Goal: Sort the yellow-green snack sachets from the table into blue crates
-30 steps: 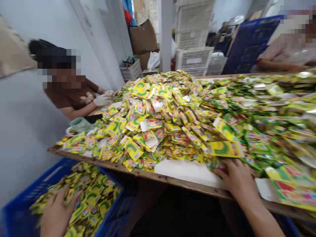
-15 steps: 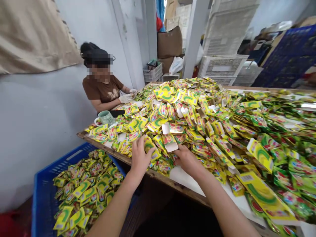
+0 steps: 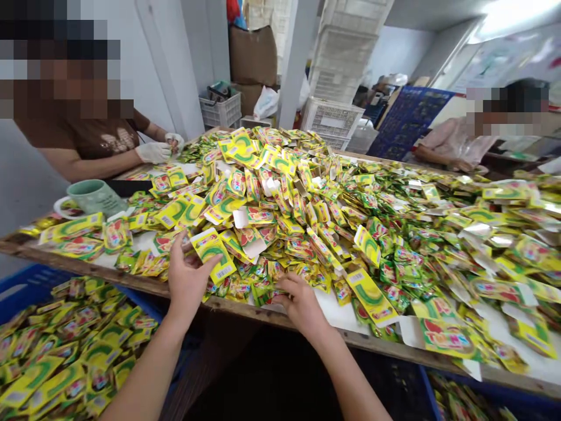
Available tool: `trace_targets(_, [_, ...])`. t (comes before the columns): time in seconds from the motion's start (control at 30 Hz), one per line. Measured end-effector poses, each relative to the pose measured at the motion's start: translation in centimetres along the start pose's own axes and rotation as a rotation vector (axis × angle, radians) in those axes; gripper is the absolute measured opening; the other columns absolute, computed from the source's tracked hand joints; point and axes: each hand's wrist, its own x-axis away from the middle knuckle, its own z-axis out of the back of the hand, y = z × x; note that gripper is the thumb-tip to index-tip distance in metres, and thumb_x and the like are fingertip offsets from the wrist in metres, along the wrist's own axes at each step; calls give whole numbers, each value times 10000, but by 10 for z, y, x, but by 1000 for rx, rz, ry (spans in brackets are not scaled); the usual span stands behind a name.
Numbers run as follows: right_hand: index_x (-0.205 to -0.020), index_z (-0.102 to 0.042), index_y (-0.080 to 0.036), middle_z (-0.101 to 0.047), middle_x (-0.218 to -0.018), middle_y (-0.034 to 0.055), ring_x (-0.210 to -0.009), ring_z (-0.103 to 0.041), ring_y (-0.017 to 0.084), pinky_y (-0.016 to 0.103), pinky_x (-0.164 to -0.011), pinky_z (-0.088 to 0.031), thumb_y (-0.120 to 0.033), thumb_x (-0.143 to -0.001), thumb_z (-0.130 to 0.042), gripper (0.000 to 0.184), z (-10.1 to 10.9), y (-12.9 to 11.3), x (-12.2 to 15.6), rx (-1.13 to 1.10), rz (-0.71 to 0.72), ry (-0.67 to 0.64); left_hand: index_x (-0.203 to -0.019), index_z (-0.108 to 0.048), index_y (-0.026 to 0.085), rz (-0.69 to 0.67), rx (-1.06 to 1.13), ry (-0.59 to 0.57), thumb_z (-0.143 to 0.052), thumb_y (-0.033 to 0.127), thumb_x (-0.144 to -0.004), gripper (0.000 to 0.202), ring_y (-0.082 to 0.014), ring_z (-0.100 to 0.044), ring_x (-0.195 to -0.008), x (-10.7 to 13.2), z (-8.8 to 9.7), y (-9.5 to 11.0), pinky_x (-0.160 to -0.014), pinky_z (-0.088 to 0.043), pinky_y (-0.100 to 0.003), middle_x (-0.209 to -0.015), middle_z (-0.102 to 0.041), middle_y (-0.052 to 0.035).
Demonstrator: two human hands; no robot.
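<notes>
My left hand is closed around a small flat yellow carton with a green curved band and a barcode, thumb across its front. The carton tilts above the table's near edge. Over small green and yellow sachets, my right hand has its fingers curled together, the tips touching them. Whatever lies between those fingertips is hidden. Just beyond, a carton with a white open flap rests on the heap of yellow cartons.
A green mug stands at the table's left corner. Blue crates of cartons sit below the wooden table edge. A co-worker's gloved hands work at left; another person sits far right. White crates are stacked behind.
The view has swung right, bringing a second person into sight. My left hand has raised the yellow carton off the pile. My right hand has moved from the open-flapped carton to the sachets.
</notes>
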Motion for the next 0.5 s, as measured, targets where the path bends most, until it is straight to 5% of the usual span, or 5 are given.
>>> trace_targets(0.13, [-932, -620, -174, -647, -748, 29, -587, -566, 156, 250, -502, -448, -400, -801, -598, 263, 50, 8, 4, -143, -189, 233, -1065, -585, 181, 200, 254, -55, -830, 174, -553, 567, -175, -676, -828, 7, 4, 22, -770, -566, -307, -937, -687, -26])
trace_targets(0.27, [-913, -655, -149, -658, -729, 34, -632, -580, 181, 279, -584, -454, -412, -738, -636, 316, 82, 12, -13, 100, -242, 232, -944, -620, 163, 515, 427, -230, -817, 218, -596, 404, -173, -680, -783, 20, 1, 35, -762, -564, -318, -923, -709, -25])
trace_targets(0.4, [-903, -683, -161, -682, -774, 67, -749, -626, 230, 318, -692, -458, -274, -733, -614, 215, 61, 5, -31, 499, -241, 107, -1014, -595, 197, 566, 486, -319, -775, 226, -657, 401, -154, -660, -813, 46, -22, 28, -760, -535, -271, -962, -697, -14])
trace_targets(0.5, [-822, -668, -161, -672, -880, 150, -860, -620, 289, 363, -748, -460, -197, -724, -568, 144, 39, 2, -22, 634, -179, 80, -887, -566, 187, 494, 391, -425, -738, 185, -646, 297, -123, -608, -689, 71, -42, 21, -646, -493, -223, -802, -655, 10])
